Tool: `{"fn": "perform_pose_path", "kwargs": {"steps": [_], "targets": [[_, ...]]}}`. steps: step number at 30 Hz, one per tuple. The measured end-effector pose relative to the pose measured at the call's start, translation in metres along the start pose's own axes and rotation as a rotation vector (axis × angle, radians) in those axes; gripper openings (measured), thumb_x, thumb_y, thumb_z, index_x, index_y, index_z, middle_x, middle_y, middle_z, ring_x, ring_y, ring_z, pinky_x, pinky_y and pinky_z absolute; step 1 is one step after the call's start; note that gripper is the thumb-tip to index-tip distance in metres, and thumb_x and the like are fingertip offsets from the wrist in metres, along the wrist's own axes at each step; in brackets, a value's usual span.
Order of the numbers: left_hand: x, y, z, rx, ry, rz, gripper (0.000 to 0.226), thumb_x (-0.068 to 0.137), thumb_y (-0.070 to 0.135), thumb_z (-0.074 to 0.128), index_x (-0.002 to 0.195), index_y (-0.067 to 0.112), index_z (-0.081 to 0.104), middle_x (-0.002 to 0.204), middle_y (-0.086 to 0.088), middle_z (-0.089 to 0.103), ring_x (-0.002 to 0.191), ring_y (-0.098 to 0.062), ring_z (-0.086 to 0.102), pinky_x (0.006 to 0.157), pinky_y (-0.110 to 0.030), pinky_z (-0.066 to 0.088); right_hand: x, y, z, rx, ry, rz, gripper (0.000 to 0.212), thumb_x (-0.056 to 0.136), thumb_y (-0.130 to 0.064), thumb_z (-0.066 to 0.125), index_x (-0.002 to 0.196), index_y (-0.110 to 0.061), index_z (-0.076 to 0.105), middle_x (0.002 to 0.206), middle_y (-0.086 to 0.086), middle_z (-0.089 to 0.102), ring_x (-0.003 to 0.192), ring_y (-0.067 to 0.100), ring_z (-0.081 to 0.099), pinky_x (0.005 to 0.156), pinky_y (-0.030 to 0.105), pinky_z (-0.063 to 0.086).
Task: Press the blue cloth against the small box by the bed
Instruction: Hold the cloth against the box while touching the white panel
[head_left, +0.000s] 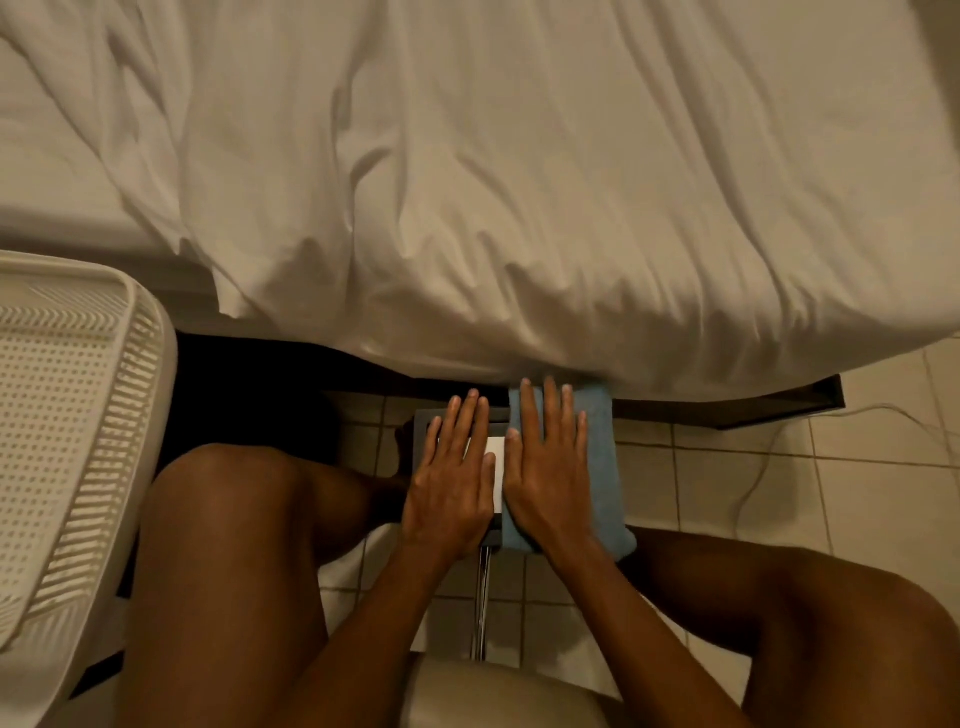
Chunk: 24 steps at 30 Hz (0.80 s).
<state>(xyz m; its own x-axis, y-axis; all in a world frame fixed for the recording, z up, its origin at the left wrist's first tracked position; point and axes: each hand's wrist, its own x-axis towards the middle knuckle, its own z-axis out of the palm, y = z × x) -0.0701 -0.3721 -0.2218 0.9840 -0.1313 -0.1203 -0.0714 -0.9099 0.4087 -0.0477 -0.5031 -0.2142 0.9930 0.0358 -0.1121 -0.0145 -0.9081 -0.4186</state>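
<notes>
Soft matt blue cloth (602, 467) (terry-like nap)

Your cloth (605, 467) reads light blue; the box (496, 462) is dark grey with a white label. Bedsheet (519, 182) is plain white, floor tiles (857, 493) cream, basket (67, 415) white perforated.

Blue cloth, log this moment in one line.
right hand flat on blue cloth | left hand flat on small box | beside bed

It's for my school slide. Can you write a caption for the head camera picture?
Seated by the bed, a person lays the right hand flat on a blue cloth, left hand on the small box.
</notes>
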Motion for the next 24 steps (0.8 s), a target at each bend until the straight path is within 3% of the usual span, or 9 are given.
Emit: {"fn": "perform_pose_path", "kwargs": {"steps": [3,9,14,24], "targets": [[0.001,0.0,0.001,0.013,0.009,0.006,0.06,0.104,0.033,0.019,0.159,0.015,0.0,0.168,-0.002,-0.005,0.155,-0.014,-0.008,0.126,-0.037,0.006,0.02,-0.002,0.002,-0.049,0.006,0.038,0.057,0.105,-0.04,0.019,0.159,-0.021,0.019,0.167,0.009,0.015,0.156,0.02,0.0,0.126,0.042,-0.002],[-0.001,-0.001,0.002,-0.003,0.005,-0.001,0.059,0.106,0.032,0.022,0.159,0.015,0.002,0.168,-0.001,-0.004,0.154,-0.013,-0.008,0.126,-0.039,0.009,-0.02,0.0,0.003,0.022,-0.031,-0.038,0.061,0.105,-0.042,0.017,0.161,-0.023,0.001,0.169,0.004,-0.008,0.155,0.018,-0.013,0.126,0.041,-0.004],[0.001,0.001,0.0,0.012,0.021,0.012,0.059,0.105,0.031,0.021,0.159,0.014,0.002,0.168,-0.002,-0.005,0.154,-0.014,-0.009,0.126,-0.036,0.004,0.013,0.001,-0.001,0.043,0.006,-0.035,0.06,0.106,-0.036,0.024,0.161,-0.02,0.007,0.168,0.01,0.002,0.156,0.02,-0.006,0.127,0.045,0.004],[0.0,0.0,0.0,-0.021,0.021,0.006,0.059,0.105,0.031,0.021,0.159,0.015,0.002,0.168,-0.001,-0.003,0.154,-0.013,-0.008,0.126,-0.036,0.005,-0.019,0.01,0.007,-0.004,-0.022,-0.058,0.063,0.104,-0.037,0.026,0.161,-0.019,0.005,0.169,0.006,-0.006,0.156,0.021,-0.008,0.126,0.046,0.002]]}}
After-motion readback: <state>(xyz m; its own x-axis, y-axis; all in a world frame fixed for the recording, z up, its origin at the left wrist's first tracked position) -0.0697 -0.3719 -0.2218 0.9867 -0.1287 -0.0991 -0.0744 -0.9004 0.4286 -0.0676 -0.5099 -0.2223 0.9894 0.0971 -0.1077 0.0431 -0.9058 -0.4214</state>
